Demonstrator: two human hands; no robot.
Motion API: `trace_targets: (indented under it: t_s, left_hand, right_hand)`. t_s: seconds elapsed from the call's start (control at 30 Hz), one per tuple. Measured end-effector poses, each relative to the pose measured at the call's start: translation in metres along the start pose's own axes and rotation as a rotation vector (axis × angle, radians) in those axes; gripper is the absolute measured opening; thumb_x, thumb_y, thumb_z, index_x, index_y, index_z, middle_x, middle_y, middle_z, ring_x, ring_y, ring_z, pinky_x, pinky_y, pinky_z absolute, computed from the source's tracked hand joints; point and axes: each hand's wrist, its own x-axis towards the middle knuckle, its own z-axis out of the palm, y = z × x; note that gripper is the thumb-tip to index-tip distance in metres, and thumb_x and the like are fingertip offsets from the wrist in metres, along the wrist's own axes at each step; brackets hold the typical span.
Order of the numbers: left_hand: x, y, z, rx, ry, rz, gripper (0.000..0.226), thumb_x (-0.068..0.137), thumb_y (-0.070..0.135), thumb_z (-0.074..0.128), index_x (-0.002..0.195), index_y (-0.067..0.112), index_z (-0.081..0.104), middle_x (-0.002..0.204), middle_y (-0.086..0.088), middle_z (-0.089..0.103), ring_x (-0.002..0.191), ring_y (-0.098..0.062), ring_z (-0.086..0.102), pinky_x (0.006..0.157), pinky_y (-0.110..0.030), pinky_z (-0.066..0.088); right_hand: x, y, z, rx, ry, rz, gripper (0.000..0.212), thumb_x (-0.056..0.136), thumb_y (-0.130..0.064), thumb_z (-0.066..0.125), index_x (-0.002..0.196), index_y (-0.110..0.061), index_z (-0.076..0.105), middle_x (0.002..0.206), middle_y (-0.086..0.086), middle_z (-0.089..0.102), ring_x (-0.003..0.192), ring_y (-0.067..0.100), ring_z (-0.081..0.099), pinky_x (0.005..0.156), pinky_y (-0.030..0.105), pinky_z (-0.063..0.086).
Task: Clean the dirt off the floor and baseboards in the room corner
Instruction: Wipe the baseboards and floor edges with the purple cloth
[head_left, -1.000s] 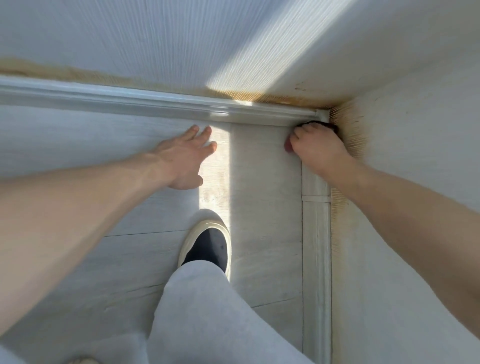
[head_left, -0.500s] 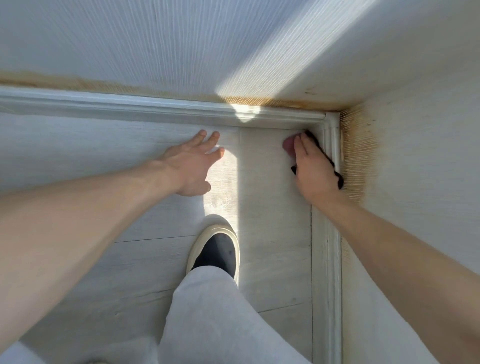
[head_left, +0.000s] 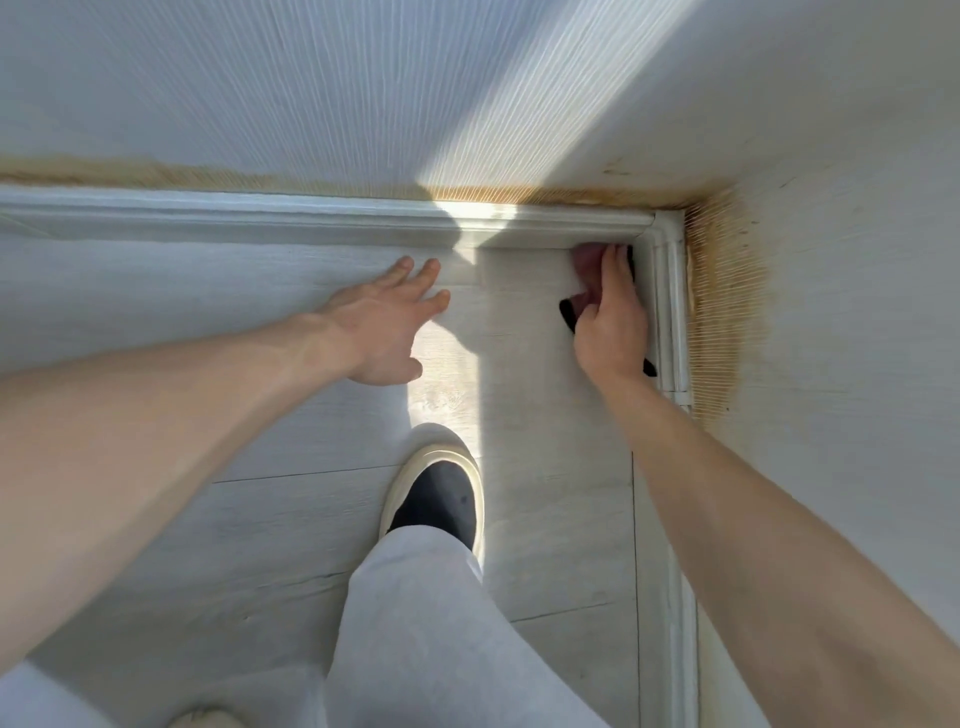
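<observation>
Right hand (head_left: 610, 322) is down on the floor (head_left: 550, 467) in the far-right corner, tight against the right baseboard (head_left: 670, 312). Its fingers (head_left: 613, 265) are curled over a dark cloth (head_left: 569, 314) with a pinkish patch showing at the far end, fingertips close to where the far baseboard (head_left: 311, 218) meets the right one. Cloth pokes out black on the left of the hand and again near the wrist on the right side; most of it is hidden under the palm.

Left hand (head_left: 387, 327) lies flat on the floor, left of the right hand and well apart from it, fingers straight and slightly spread, holding nothing. Fingertips are near the far baseboard, contact with it not clear.

Brown-yellow staining (head_left: 727, 301) runs along the wall just above both baseboards, heaviest on the right wall at the corner, thinner as a band along the far wall to the left.

A strip of sunlight crosses the far wall and the floor between the hands.

Near centre: a shoe (head_left: 436, 493) with a pale sole and dark upper stands on the floor, grey trouser leg (head_left: 431, 634) above it. Another pale shoe tip shows at the near-left edge, blurred.
</observation>
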Motion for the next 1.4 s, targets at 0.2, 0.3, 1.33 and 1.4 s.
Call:
trace_targets:
  t_s: [0.2, 0.3, 1.33, 1.4]
  left_hand:
    - [0.001, 0.001, -0.002, 0.011, -0.002, 0.004, 0.091, 0.096, 0.039, 0.059, 0.165, 0.027, 0.001, 0.17, 0.001, -0.021, 0.158, -0.021, -0.014, 0.128, -0.035, 0.01]
    - [0.0, 0.0, -0.001, 0.001, 0.013, 0.002, 0.092, 0.095, 0.039, 0.059, 0.164, 0.028, 0.0, 0.17, 0.003, -0.022, 0.158, -0.02, -0.015, 0.128, -0.036, 0.012]
    - [-0.134, -0.06, -0.102, -0.366, 0.069, -0.086, 0.051, 0.099, 0.003, 0.046, 0.147, 0.017, 0.052, 0.15, 0.005, 0.055, 0.133, -0.007, 0.054, 0.114, -0.024, 0.038]
    - [-0.147, -0.057, -0.106, -0.434, 0.159, -0.075, 0.051, 0.098, 0.001, 0.046, 0.146, 0.015, 0.054, 0.147, 0.003, 0.058, 0.131, -0.008, 0.056, 0.112, -0.022, 0.039]
  right_hand:
    - [-0.08, 0.026, 0.004, 0.014, -0.166, -0.24, 0.076, 0.101, 0.003, 0.044, 0.165, -0.023, 0.013, 0.172, -0.008, 0.012, 0.156, 0.01, 0.017, 0.125, 0.028, 0.019]
    - [-0.05, 0.021, 0.007, 0.134, 0.011, 0.082, 0.075, 0.1, 0.006, 0.041, 0.165, -0.022, 0.014, 0.171, -0.002, 0.02, 0.154, 0.018, 0.027, 0.126, 0.036, 0.024]
    - [-0.122, -0.191, 0.091, 0.434, -0.704, -0.433, 0.064, 0.087, 0.002, 0.031, 0.145, -0.005, 0.056, 0.137, 0.023, 0.062, 0.124, 0.042, 0.063, 0.112, 0.04, 0.045]
    - [-0.114, -0.202, 0.063, 0.675, -0.889, -0.112, 0.066, 0.087, 0.013, 0.03, 0.14, -0.013, 0.06, 0.108, 0.022, 0.07, 0.092, 0.035, 0.075, 0.088, 0.046, 0.061]
